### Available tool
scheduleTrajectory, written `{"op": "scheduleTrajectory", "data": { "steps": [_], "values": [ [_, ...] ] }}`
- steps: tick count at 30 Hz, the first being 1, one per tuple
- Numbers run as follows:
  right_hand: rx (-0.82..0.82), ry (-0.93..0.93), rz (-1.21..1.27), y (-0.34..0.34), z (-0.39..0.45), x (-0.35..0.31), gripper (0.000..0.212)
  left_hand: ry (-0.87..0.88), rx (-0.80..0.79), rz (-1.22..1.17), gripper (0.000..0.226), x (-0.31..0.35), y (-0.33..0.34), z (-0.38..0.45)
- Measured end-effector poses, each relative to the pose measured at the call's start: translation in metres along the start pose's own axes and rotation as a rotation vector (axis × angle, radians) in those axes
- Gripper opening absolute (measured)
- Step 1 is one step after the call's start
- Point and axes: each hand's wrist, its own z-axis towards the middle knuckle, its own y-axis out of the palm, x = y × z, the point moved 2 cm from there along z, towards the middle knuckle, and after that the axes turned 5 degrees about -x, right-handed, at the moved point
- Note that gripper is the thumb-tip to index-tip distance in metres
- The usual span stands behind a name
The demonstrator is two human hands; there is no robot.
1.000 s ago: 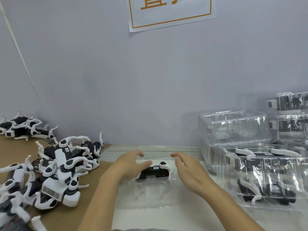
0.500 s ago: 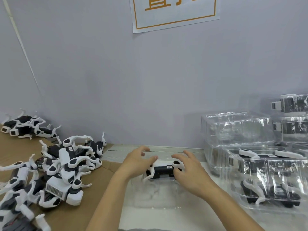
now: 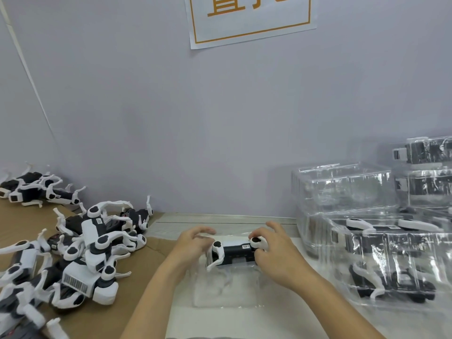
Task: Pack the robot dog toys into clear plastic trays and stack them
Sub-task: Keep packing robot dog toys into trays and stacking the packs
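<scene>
Both hands on a robot dog over the clear tray

Nearest the camera, two bare forearms reached in from the bottom edge. The left hand (image 3: 193,245) curled its fingers round the left end of the robot dog toy (image 3: 234,252), and the right hand (image 3: 274,253) gripped the right end, thumb by the white hip joint. The toy sat level between them, black body up, white legs hanging into the clear tray (image 3: 225,289) lying on the white table (image 3: 269,321). To the left, a heap of loose robot dogs (image 3: 80,260) sprawled on brown cardboard (image 3: 137,289). To the right, a packed tray (image 3: 391,263) held a dog inside. Behind it stood an empty clear tray stack (image 3: 342,192), and further right more packed trays (image 3: 425,172) piled up. Far left, another small cluster of dogs (image 3: 31,189) lay against the grey wall (image 3: 195,118), under a paper sign (image 3: 249,18)
</scene>
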Motion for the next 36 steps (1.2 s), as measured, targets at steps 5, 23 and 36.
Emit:
{"op": "scheduleTrajectory", "data": {
  "steps": [5, 23, 36],
  "values": [
    [-0.001, 0.005, -0.004, 0.000, -0.001, -0.001, 0.036, 0.256, 0.043, 0.371, 0.025, 0.021, 0.001, -0.003],
    [0.062, 0.016, -0.015, -0.004, -0.001, 0.000, 0.035, 0.202, -0.345, 0.907, 0.062, 0.048, 0.027, -0.025],
    [0.471, -0.186, 0.220, -0.020, -0.007, -0.017, 0.022, 0.684, 0.225, 1.079, 0.075, 0.064, 0.029, -0.019]
  ]
}}
